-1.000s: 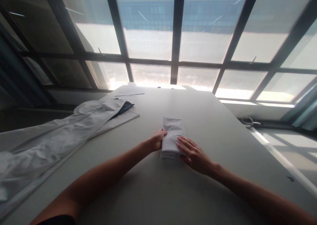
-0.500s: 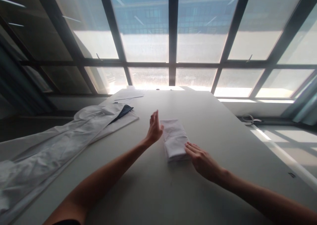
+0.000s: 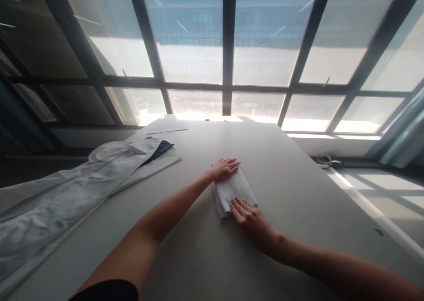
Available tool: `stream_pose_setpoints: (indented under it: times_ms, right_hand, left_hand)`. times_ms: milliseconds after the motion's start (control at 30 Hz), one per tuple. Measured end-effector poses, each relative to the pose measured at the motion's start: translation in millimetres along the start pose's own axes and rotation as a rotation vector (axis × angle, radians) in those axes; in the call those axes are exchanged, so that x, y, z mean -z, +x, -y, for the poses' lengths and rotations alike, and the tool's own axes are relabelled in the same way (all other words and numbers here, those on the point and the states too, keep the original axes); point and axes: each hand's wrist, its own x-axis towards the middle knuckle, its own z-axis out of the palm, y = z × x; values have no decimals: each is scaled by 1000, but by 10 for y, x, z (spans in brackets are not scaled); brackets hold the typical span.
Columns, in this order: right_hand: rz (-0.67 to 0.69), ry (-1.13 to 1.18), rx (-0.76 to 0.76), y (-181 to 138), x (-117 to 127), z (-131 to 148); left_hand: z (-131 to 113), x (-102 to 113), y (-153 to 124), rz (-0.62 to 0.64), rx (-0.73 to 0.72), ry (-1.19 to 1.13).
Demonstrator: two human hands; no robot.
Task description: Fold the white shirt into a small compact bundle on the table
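Observation:
A folded white cloth [image 3: 233,188] lies as a small flat bundle on the white table [image 3: 285,168]. My left hand [image 3: 225,168] rests palm down across its far end, fingers stretched out to the right. On the near edge of the bundle lies my right hand [image 3: 247,215], its fingers extended flat over the fabric. Neither hand grips the cloth; both press on its top. The layers underneath are partly hidden by the hands.
Several long white garments or cloths [image 3: 76,199] are heaped along the table's left side, one with a dark blue patch [image 3: 160,151]. White paper sheets [image 3: 168,126] lie at the far left. Tall windows stand beyond, and a coiled cable [image 3: 326,160] sits at the right.
My left hand came down from beside the cloth onto its far end. My right hand slid left from the side to the near edge. The bundle turned slightly.

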Motion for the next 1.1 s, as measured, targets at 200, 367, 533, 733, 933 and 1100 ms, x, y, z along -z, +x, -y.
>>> stream_pose_setpoints:
  times_ms: [200,367,533,733,933,1100]
  right_hand:
    - [37,154,-66,-23,93,-291]
    - [93,491,-263,-136,294,-1199]
    - [-233,477,-716,245,333,-1788]
    - [-49,282,-826,715,-262,-1208]
    - [97,249,-764,373,-447,-1083]
    - [133,212,-777,27,-327,-1376]
  left_hand:
    - [45,71,-13,-89,140,90]
    - [79,111,-290,-220,358,69]
    - [-155,41,-261,-194,165,31]
    - [-354,-372,-122,-2,-192,-87]
    - [-34,-199,-195,-18,-29,-98]
    - [294,156,-264,-22,220,-35]
